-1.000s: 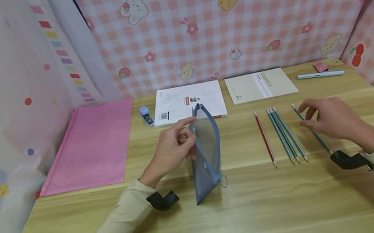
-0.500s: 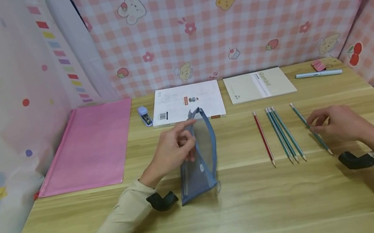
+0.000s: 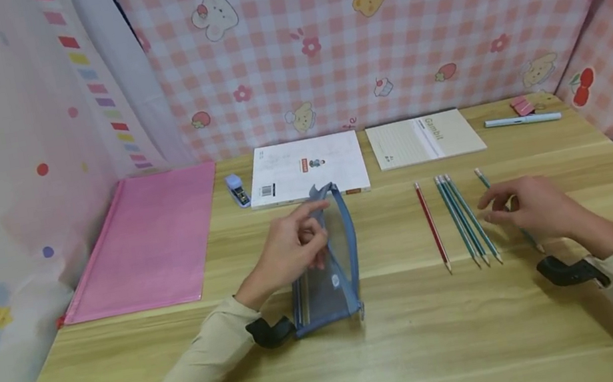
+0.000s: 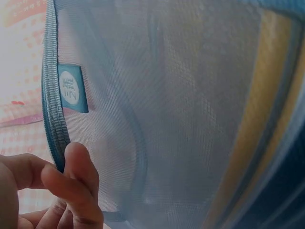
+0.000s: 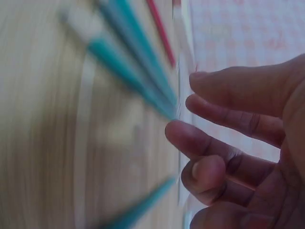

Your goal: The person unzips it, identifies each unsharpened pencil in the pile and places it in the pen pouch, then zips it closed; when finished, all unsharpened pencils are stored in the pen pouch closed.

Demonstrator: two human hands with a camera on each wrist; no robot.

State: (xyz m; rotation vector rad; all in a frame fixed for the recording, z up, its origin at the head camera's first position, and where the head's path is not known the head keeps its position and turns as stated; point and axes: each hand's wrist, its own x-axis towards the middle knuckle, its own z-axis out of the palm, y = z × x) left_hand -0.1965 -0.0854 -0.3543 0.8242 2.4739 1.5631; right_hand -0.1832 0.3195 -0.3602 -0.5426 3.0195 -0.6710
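A blue-grey mesh zip pouch [image 3: 325, 299] stands with its zipped mouth spread. My left hand [image 3: 294, 247] pinches its upper edge, thumb and fingers at the zipper tape [image 4: 53, 95] in the left wrist view. Inside the pouch, yellowish strips show through the mesh. My right hand [image 3: 534, 207] hovers over a lone green pencil [image 3: 481, 178], hiding its middle. In the right wrist view the right fingers [image 5: 221, 90] are loosely bent and hold nothing. Just left of them lie several green pencils [image 3: 467, 218] side by side, then a red pencil [image 3: 433, 227].
Along the back lie a white book [image 3: 301, 158], a notepad [image 3: 425, 138], a light blue pen [image 3: 522, 120] and a pink clip [image 3: 523, 106]. A purple stapler [image 3: 237, 190] is beside the book. A pink folder [image 3: 145, 245] covers the left side of the wooden table [image 3: 431, 352].
The lone pencil first shifted slightly toward the right hand's touch; now that hand has moved left toward the grouped pencils. The pouch's lower end swung left while the left hand kept its grip.
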